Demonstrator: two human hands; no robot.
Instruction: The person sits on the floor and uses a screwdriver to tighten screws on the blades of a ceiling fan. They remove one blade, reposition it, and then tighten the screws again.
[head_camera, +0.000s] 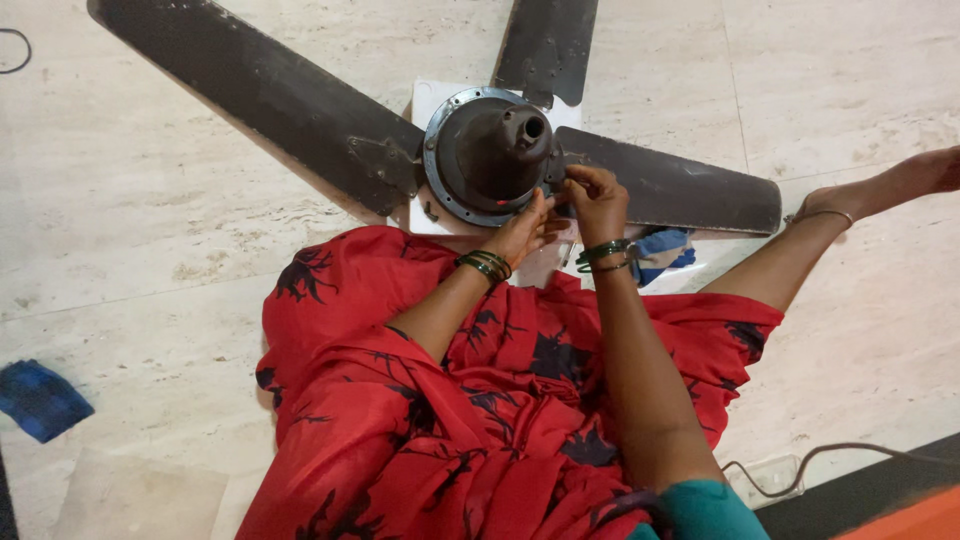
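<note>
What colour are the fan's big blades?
Dark brown fan blades, dusty-looking, best seen in the head view.

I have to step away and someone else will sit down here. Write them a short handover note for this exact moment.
Left hand: fingers on the lower right rim of the fan motor housing.
Right hand: pinching at the joint where the right blade meets the housing; what it grips is hidden.
The ceiling fan lies on the floor, all three blades attached.
Nothing is visibly removed; the blade joint is in hand.
</note>
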